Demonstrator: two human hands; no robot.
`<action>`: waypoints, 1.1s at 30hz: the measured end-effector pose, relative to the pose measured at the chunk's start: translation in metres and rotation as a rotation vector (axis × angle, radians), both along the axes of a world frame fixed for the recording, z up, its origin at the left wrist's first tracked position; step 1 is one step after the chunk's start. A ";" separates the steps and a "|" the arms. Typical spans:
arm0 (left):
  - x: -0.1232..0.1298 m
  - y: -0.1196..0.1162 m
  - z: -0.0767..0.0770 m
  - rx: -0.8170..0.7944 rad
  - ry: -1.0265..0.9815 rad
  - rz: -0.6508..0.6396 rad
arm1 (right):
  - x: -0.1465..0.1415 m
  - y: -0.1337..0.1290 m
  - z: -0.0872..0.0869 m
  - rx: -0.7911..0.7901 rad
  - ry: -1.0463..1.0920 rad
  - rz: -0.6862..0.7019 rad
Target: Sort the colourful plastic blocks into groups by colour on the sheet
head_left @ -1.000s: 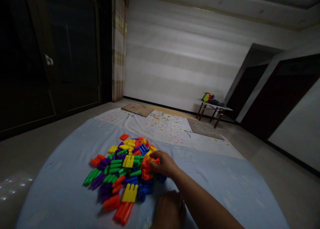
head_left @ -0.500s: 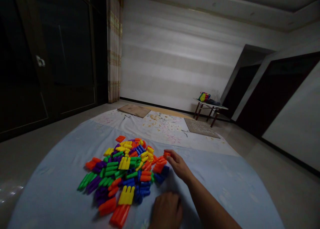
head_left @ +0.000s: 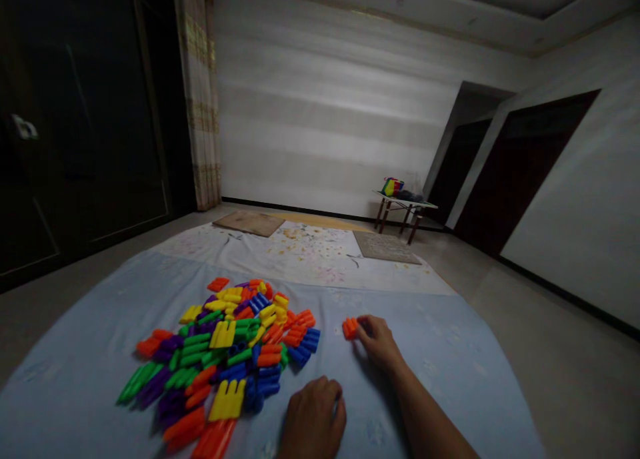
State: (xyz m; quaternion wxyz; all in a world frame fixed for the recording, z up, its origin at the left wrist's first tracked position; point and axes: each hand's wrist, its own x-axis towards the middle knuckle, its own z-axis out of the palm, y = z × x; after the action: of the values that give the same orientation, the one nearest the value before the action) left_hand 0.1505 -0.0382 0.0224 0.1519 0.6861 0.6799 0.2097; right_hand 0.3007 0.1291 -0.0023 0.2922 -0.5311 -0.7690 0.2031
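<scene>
My right hand (head_left: 379,339) grips an orange ribbed plastic toy block (head_left: 350,328) at its fingertips, low over the blue cloth and to the right of the pile; whether the block touches the cloth I cannot tell. My left hand (head_left: 314,413) rests near the front of the table with its fingers curled in. No block shows in it, and its palm is hidden. Left of both hands spreads a heap of similar plastic blocks, among them a yellow block (head_left: 227,400), a green block (head_left: 136,381), a blue block (head_left: 269,380) and a purple block (head_left: 171,407).
A light blue cloth (head_left: 425,385) covers the near table, and a white floral cloth (head_left: 320,253) lies beyond. A brown mat (head_left: 249,223) and a grey mat (head_left: 386,247) lie at the far edge. Farther back, a small table (head_left: 425,205) carries a colourful bag (head_left: 393,186).
My right hand has moved the orange block right, away from the pile. My left hand has come further into view. The camera has turned right, so the room and pile appear shifted left.
</scene>
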 end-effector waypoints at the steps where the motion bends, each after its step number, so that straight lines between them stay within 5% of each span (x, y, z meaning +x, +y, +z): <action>1: 0.000 0.000 0.000 -0.007 0.013 -0.001 | 0.003 0.001 -0.001 0.008 -0.011 -0.023; 6: 0.003 0.001 -0.004 -0.034 0.109 0.016 | 0.014 0.010 -0.002 0.048 -0.067 -0.103; 13: 0.009 -0.001 -0.006 -0.043 0.188 -0.021 | 0.073 0.033 -0.005 0.041 -0.512 -0.310; 20: 0.028 -0.004 0.001 -0.257 0.226 -0.201 | 0.118 0.039 -0.019 -0.093 -0.640 -0.372; 25: 0.034 -0.007 0.005 -0.316 0.232 -0.221 | 0.118 0.040 -0.018 -0.061 -0.628 -0.379; 29: 0.024 -0.008 0.027 -0.359 0.253 -0.320 | 0.104 0.037 -0.006 0.009 -0.540 -0.387; 33: 0.003 -0.006 0.043 -0.208 0.245 -0.321 | 0.067 0.029 0.010 0.090 -0.305 -0.170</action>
State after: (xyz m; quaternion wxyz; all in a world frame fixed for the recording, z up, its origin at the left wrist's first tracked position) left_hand 0.1535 -0.0438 0.0656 0.1694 0.7866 0.5931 0.0267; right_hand 0.3672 0.1579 0.0074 0.2118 -0.6050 -0.7652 0.0601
